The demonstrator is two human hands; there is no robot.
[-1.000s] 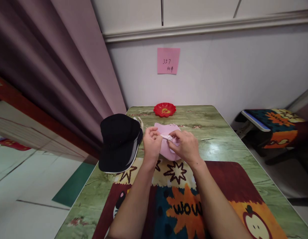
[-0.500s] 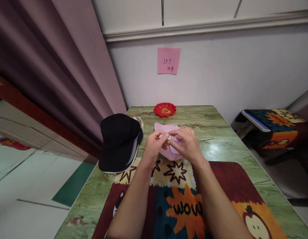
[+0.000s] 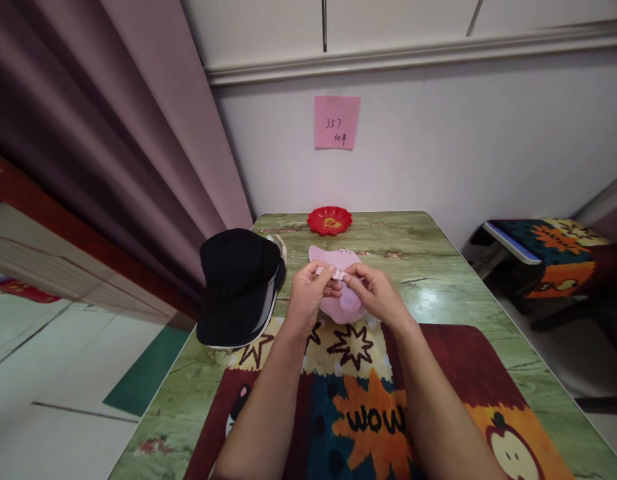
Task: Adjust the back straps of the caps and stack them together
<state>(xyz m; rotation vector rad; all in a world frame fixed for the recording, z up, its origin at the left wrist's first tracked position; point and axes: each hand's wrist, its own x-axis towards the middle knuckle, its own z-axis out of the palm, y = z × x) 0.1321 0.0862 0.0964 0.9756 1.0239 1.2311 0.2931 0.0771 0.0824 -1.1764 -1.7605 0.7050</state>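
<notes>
Both hands meet over a pink item [image 3: 342, 310] with a wavy edge and a row of small dark marks, lying on the green table. Between them is a small pale strip [image 3: 337, 274]. My left hand [image 3: 311, 290] pinches its left end between thumb and fingers. The right end is pinched by my right hand [image 3: 373, 287]. Part of the pink item is hidden behind the fingers. To the left of my left hand lies a black cap [image 3: 238, 267] with a grey and white brim edge.
A red scalloped dish [image 3: 330, 221] stands at the table's back edge. A colourful mat [image 3: 468, 360] covers the near part of the table [image 3: 188, 393]. A pink note [image 3: 337, 123] is on the wall. At the right is a stool [image 3: 563, 257]; a curtain [image 3: 188, 133] hangs at the left.
The fingers of my right hand have drawn back a little to the right, and more of the pale strip shows between the hands. The black cap and dish stay put.
</notes>
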